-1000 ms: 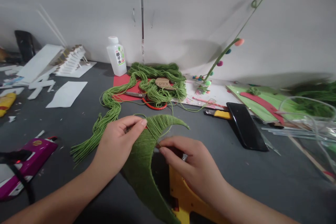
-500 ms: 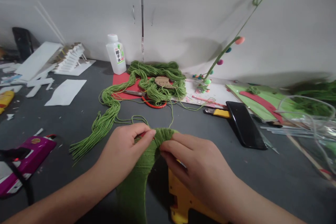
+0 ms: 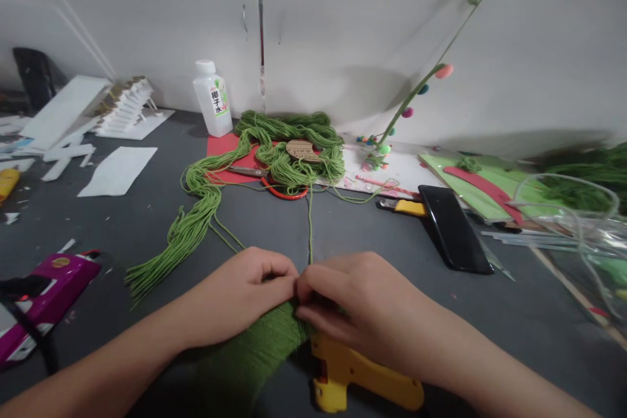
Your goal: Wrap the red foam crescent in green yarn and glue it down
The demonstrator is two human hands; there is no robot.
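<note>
A curved piece wrapped in green yarn [image 3: 259, 353] lies low in the middle. My left hand [image 3: 240, 297] is closed on its upper edge, thumb against forefinger. My right hand [image 3: 360, 294] pinches green yarn at the same edge, and the two hands' fingertips meet. From that pinch a single yarn strand [image 3: 310, 228] runs taut back to a loose hank of green yarn [image 3: 313, 125] with a cardboard tag [image 3: 302, 150]. Red-handled scissors [image 3: 285, 193] lie partly under the hank. Beneath my right hand sits a yellow glue gun [image 3: 377, 379], partly hidden.
A white bottle [image 3: 213, 101] stands at the back left, near a white model staircase [image 3: 126, 111]. To the right lie a yellow cutter knife [image 3: 410, 208], a black phone [image 3: 454, 228] and green sheets [image 3: 484, 183]. A purple device [image 3: 56, 287] with a black cable is at left.
The yarn-wrapped piece has tilted and its upper edge is now covered by my hands. My fingertips have come together. The strand to the hank has straightened.
</note>
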